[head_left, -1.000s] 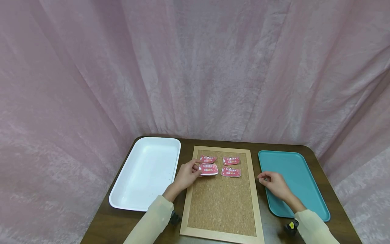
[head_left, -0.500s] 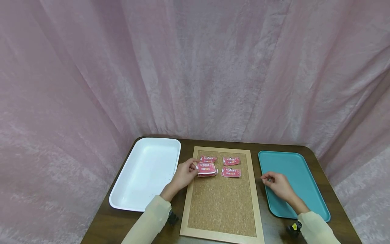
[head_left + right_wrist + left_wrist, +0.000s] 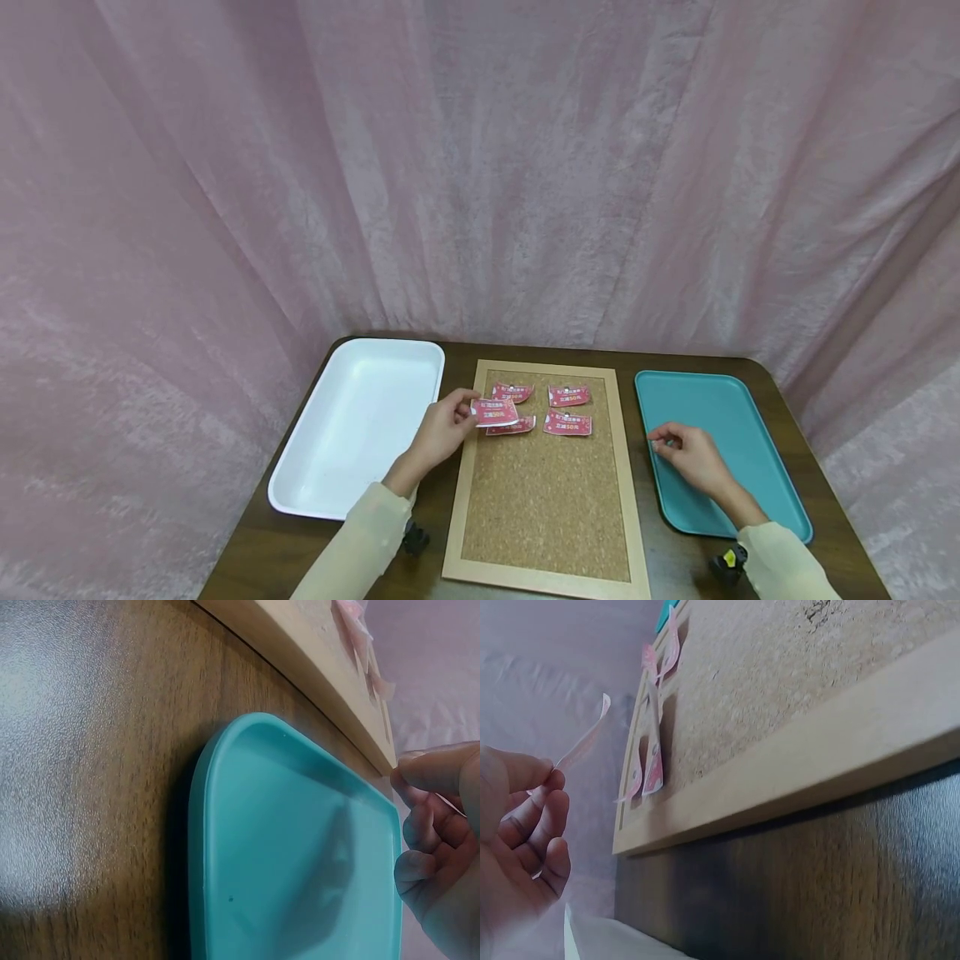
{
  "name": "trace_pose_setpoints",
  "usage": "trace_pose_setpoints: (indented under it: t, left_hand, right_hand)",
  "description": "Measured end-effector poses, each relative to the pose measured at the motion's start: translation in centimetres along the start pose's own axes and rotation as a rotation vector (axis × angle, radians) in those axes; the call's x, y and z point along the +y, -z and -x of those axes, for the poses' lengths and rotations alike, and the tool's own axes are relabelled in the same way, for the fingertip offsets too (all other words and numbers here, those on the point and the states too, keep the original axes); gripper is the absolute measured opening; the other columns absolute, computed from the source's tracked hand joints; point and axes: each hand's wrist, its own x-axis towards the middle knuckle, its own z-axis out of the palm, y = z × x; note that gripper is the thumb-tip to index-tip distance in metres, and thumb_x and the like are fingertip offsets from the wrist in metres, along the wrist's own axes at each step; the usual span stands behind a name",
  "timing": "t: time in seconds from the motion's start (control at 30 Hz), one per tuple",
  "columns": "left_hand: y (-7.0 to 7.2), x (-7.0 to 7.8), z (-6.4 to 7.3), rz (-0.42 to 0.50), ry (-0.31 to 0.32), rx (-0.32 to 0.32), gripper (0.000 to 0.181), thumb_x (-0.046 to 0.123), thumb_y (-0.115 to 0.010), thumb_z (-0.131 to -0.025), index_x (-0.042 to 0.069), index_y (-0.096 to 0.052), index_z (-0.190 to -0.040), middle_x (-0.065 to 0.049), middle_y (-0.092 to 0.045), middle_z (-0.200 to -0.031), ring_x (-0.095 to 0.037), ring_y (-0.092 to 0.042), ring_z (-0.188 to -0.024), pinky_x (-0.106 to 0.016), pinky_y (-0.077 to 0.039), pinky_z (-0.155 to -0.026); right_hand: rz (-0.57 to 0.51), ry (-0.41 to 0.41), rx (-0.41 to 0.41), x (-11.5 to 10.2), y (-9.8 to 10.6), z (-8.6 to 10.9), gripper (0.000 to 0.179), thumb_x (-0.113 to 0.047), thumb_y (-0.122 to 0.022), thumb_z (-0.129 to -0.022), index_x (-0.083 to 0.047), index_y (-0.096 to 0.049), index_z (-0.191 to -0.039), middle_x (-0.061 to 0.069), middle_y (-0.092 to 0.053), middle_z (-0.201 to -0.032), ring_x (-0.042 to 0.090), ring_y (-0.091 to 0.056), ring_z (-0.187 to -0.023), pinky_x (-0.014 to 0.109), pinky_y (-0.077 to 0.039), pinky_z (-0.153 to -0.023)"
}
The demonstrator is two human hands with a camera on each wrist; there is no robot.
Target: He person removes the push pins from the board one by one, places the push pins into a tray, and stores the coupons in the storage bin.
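Note:
A pink paper coupon with a white edge is pinched by its left end between the thumb and index finger of my left hand. In the left wrist view the coupon curves upward, apart from the board. Several like coupons lie on the framed cork board, among them the lower left coupon, which the held one partly overlaps in the head view. My right hand is over the left edge of the teal tray, thumb and index tips together; I cannot tell whether something tiny is between them.
A deep white tray stands left of the board. The dark wooden table shows between the trays and the board's wooden frame. A pink curtain hangs behind the table.
My left hand has drawn the coupon leftward, uncovering more of the one beneath. My right hand has shifted slightly right, farther over the teal tray.

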Motion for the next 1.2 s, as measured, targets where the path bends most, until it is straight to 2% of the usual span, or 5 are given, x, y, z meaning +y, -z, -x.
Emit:
trace_pose_setpoints:
  t: [0.33, 0.7, 1.0, 1.2]
  left_hand:
    - [1.2, -0.5, 0.2, 0.000, 0.039, 0.028, 0.035, 0.002, -0.073, -0.095, 0.005, -0.069, -0.130, 0.002, -0.068, -0.085, -0.009, -0.059, -0.069, -0.023, -0.047, -0.058]
    - [2.7, -1.2, 0.9, 0.007, 0.052, 0.101, 0.034, 0.000, -0.076, -0.092, 0.006, -0.071, -0.126, 0.000, -0.070, -0.084, -0.008, -0.059, -0.070, -0.023, -0.048, -0.061]
    - [4.0, -2.1, 1.6, -0.028, 0.117, 0.124, 0.035, 0.002, -0.075, -0.093, 0.006, -0.071, -0.128, 0.001, -0.069, -0.084, -0.009, -0.059, -0.071, -0.022, -0.047, -0.061]
    - [4.9, -2.8, 2.1, -0.048, 0.143, 0.164, 0.035, 0.003, -0.077, -0.092, 0.008, -0.072, -0.126, 0.000, -0.070, -0.083, -0.009, -0.059, -0.073, -0.022, -0.046, -0.063]
  right_hand:
    - [-0.004, -0.006, 0.004, 0.1, 0.2, 0.1, 0.009, 0.001, -0.075, -0.093, -0.003, -0.077, -0.101, 0.005, -0.075, -0.091, 0.005, -0.053, -0.072, 0.025, -0.045, -0.063]
    - [0.003, -0.019, 0.015, 0.4, 0.5, 0.5, 0.008, 0.001, -0.075, -0.093, -0.002, -0.077, -0.099, 0.004, -0.072, -0.087, 0.005, -0.051, -0.071, 0.026, -0.044, -0.063]
    - [0.019, 0.009, 0.044, 0.7, 0.5, 0.7, 0.007, 0.000, -0.075, -0.092, -0.003, -0.078, -0.098, 0.003, -0.072, -0.086, 0.004, -0.053, -0.073, 0.025, -0.045, -0.064]
    - [0.029, -0.027, 0.031, 0.9, 0.6, 0.9, 0.007, 0.001, -0.076, -0.092, -0.003, -0.077, -0.098, 0.005, -0.072, -0.088, 0.007, -0.054, -0.076, 0.025, -0.046, -0.066]
